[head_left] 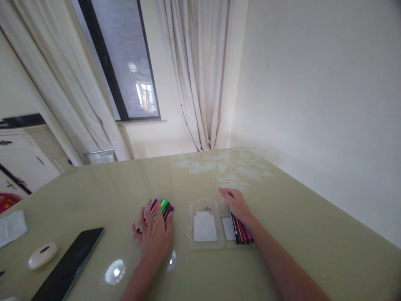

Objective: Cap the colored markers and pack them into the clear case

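A: Where were the pens?

B: In two groups. A loose fan of slim pens in blue, green, orange, red and dark tones [168,209] lay on the glossy pale-green bench [131,179]. A second row, slim pens in black, red and magenta [242,234], lay in the right half of a clear plastic hinged case [200,205], spread open flat.

A: And the left hand?

B: The left hand [156,236] was palm down over the loose fan, fingers spread wide, pen ends showing beyond and between them. Contact likely, but the view from above hid the undersides.

A: The right?

B: The right hand [238,207] covered the upper ends of the row in the case — fingers curled under and out of sight, thumb side towards the case's left half. Whether they gripped the pens, I could not tell.

A: Anything in the case's left half?

B: A white flat insert [205,228], with dark marks on the clear plastic above it.

A: Surroundings?

B: Left of the left hand, a flat black rectangular device [70,263], set at a slant; just beyond it, a smooth cream oval object with a dark spot [43,256]. A folded whitish sheet [12,228] lay near the bench's left edge — material unclear.
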Demonstrator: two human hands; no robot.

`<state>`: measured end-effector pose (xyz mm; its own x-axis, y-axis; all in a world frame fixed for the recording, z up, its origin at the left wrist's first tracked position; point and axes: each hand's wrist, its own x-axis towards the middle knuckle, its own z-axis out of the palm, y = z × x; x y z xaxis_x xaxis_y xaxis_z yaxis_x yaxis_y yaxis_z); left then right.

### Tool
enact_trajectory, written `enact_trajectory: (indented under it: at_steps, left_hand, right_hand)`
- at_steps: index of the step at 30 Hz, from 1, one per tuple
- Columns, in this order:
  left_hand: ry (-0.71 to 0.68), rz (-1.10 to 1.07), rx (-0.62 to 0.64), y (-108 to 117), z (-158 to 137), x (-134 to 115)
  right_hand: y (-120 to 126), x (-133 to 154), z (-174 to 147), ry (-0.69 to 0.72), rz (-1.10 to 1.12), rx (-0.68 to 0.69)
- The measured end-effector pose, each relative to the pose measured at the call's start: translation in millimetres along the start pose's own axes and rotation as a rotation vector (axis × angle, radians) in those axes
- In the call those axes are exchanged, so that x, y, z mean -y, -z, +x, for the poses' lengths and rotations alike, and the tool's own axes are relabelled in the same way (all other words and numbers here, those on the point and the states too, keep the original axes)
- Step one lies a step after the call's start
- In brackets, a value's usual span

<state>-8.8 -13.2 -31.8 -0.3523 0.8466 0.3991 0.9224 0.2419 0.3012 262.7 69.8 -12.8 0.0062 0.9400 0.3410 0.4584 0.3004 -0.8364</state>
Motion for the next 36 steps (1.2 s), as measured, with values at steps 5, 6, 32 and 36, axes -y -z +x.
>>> enact_trajectory:
  at_steps: [5, 6, 32, 36]
  left_hand:
    - [-0.088, -0.137, -0.034, -1, 1, -5]
    - [-0.101, -0.16, -0.04, -2, 0, -6]
    - [-0.848, -0.469, 0.385, 25, -36, -25]
    - [-0.817, -0.55, 0.269, 26, -45, -27]
  right_hand:
    - [5, 1, -1, -0.1, 0.117, -0.006]
    - [7, 1, -1, -0.113, 0.148, -0.029]
    - [-2, 40, -11, -0.224, 0.693, -0.368]
    - [-35, 55, -36, -0.189, 0.546, -0.273]
